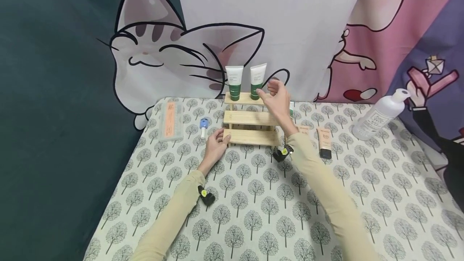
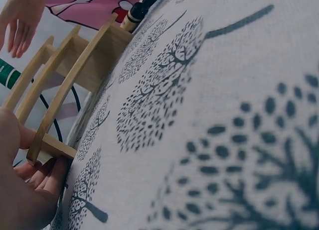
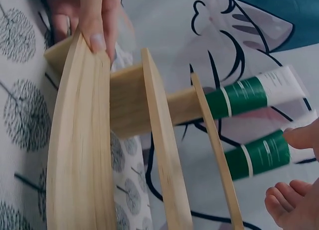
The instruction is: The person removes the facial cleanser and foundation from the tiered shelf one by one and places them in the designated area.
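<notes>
Tree-print cloth [image 1: 253,216] spreads before one cartoon backdrop [image 1: 308,31]. The left hand [image 1: 216,142] holds one three-tiered wooden stand [image 1: 250,118] by the left end of its near, lowest tier [image 1: 250,137], thumb above and fingers beneath. The right hand [image 1: 277,99], thumb and fingers apart, is just beside the right one of two green-and-white tubes [image 1: 235,83] standing on the far, top tier [image 1: 245,98]; whether it touches, I cannot tell. Right of the stand are two beige tubes [image 1: 324,142], one partly behind the right sleeve [image 1: 319,180], and one white-and-green item [image 1: 291,108], mostly hidden. Farther right stands one white pump bottle [image 1: 378,116]. Left of the stand are one small blue-and-white item [image 1: 204,124] and, farther left, one clear case [image 1: 178,122] with an orange strip [image 1: 169,119].
</notes>
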`<state>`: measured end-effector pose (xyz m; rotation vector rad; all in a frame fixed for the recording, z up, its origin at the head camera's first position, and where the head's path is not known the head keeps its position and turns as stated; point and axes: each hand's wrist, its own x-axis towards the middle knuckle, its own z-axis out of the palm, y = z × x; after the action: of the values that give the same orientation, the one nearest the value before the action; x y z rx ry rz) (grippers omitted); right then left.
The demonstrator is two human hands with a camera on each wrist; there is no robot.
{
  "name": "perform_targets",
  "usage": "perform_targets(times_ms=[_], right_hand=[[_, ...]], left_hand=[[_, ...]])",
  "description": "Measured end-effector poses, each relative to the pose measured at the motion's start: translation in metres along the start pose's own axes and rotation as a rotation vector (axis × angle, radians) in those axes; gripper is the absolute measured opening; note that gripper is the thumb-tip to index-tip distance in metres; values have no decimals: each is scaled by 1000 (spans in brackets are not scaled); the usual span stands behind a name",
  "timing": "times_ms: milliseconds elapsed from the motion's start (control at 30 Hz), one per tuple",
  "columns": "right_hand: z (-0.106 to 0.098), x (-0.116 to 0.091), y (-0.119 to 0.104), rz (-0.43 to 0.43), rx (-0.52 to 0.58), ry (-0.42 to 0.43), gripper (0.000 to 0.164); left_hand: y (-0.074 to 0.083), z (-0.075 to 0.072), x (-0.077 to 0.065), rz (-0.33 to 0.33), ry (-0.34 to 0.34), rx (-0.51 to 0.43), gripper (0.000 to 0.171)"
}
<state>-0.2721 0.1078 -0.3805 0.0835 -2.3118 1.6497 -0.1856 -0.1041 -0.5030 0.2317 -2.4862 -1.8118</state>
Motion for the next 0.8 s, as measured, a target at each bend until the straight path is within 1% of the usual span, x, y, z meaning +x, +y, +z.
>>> perform_targets(times_ms=[100,200,300,400,533,800], right_hand=[[11,1,-1,-5,0,12,62],[20,1,-2,-6,-11,44,60],[28,2,1,-7,-46,72,58],[33,4,5,-11,-54,90,58],[39,6,11,-15,-15,116,56],[47,3,18,-36,-5,143,50]], left_hand=[[0,0,0,-2,5,1,53],[0,0,0,-9,-1,-5,53],[0,0,0,-12,-5,-2,54],[1,0,1,-10,-3,-1,54],[1,1,2,4,-5,-1,53],[0,0,1,-9,-14,11,53]])
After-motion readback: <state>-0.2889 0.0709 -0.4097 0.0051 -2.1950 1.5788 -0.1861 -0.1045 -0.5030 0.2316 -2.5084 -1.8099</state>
